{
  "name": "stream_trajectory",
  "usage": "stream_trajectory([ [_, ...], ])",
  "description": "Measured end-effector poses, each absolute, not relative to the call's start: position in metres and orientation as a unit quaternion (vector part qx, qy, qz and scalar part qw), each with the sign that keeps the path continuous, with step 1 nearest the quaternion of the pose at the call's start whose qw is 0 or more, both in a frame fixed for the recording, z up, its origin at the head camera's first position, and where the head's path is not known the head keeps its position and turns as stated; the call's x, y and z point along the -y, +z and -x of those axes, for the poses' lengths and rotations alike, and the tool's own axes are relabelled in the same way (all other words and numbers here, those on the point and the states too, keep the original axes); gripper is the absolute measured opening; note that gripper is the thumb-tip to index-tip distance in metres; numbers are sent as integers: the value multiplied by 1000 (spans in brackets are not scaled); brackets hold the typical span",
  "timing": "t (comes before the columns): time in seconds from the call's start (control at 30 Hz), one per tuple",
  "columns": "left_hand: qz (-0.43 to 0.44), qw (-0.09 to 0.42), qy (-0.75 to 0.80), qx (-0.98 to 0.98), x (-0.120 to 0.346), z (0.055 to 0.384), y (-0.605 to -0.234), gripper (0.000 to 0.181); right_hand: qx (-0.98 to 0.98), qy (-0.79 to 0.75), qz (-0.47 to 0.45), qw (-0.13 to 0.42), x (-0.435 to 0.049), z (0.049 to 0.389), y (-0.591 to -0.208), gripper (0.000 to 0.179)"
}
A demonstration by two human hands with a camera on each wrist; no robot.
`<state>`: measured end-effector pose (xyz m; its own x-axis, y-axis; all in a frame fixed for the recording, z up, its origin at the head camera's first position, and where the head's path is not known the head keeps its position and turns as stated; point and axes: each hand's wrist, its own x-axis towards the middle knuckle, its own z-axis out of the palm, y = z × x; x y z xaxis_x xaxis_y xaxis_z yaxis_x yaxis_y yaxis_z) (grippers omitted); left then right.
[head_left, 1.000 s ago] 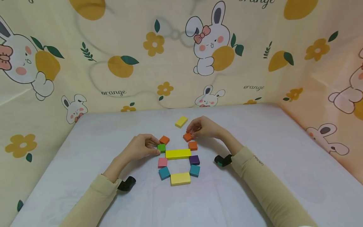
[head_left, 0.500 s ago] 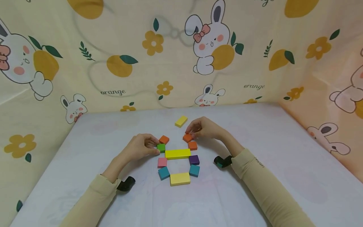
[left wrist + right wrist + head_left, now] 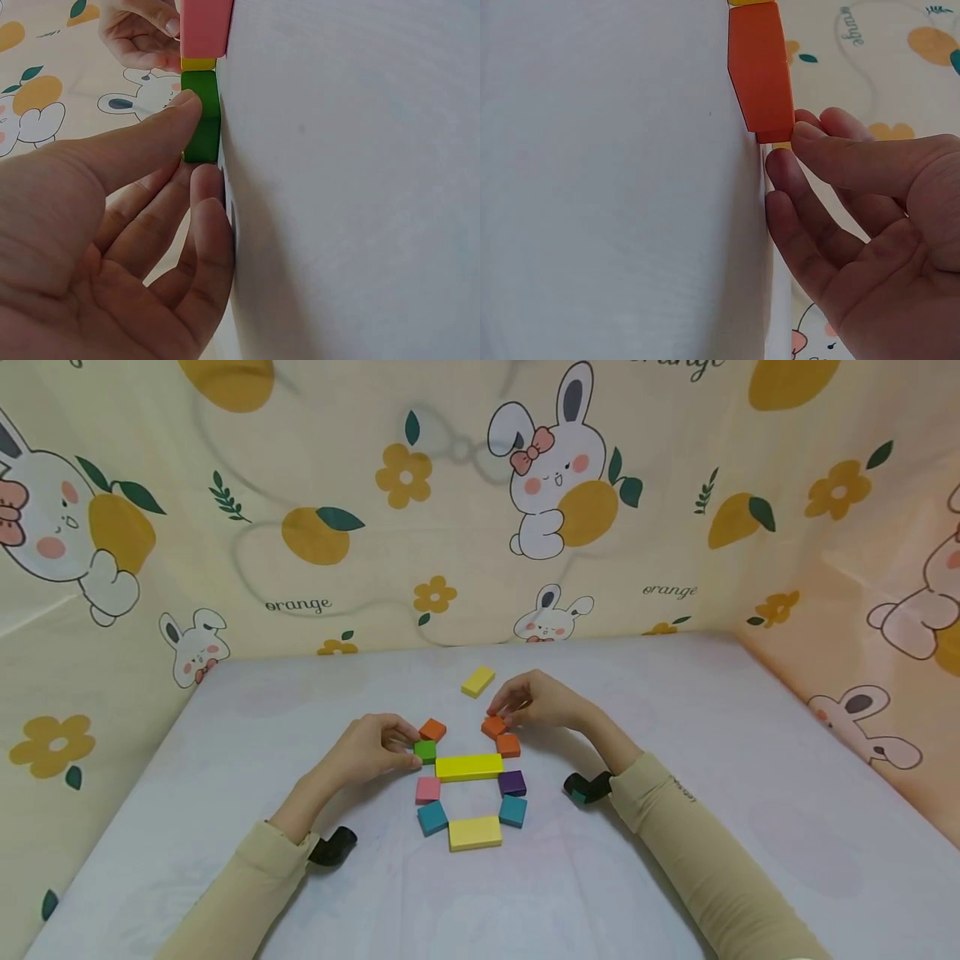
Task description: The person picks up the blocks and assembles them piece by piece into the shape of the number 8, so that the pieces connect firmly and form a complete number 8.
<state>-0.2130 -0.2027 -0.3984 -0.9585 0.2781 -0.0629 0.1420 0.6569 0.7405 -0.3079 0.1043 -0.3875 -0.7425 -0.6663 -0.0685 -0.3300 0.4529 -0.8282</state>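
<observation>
My left hand [image 3: 377, 745] holds a small green block [image 3: 425, 752], its thumb lying against the block's side in the left wrist view. Just beyond the green block sits an orange block [image 3: 432, 730], near my left fingertips. With my right hand [image 3: 537, 700] I pinch another orange block [image 3: 494, 727] down at the tabletop. A third orange block [image 3: 507, 745] stands right beside it, toward the near side. A long bright-yellow block [image 3: 469, 767] lies across between the two columns of blocks. In the right wrist view the thumb [image 3: 832, 154] meets the near corner of the orange block.
Nearer to me, a pink block [image 3: 428, 790], a purple block [image 3: 512, 783] and two teal blocks [image 3: 432, 818] flank a pale-yellow block [image 3: 475, 833], forming a ring. Another yellow block [image 3: 477, 682] lies apart at the back. A patterned curtain [image 3: 450, 527] stands behind the white table [image 3: 637, 693].
My right hand has shifted the orange block slightly left and nearer, up against the orange block beside it. My left hand keeps its place on the green block.
</observation>
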Motion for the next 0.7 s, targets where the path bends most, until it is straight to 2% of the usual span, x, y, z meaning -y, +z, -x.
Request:
stream_trajectory([
  [0.43, -110, 89, 395, -908, 201, 212, -398, 34, -837, -415, 301, 191, -104, 306, -387, 22],
  [0.7, -110, 89, 394, -908, 202, 213, -397, 34, -847, -420, 287, 156, -108, 306, -379, 18],
])
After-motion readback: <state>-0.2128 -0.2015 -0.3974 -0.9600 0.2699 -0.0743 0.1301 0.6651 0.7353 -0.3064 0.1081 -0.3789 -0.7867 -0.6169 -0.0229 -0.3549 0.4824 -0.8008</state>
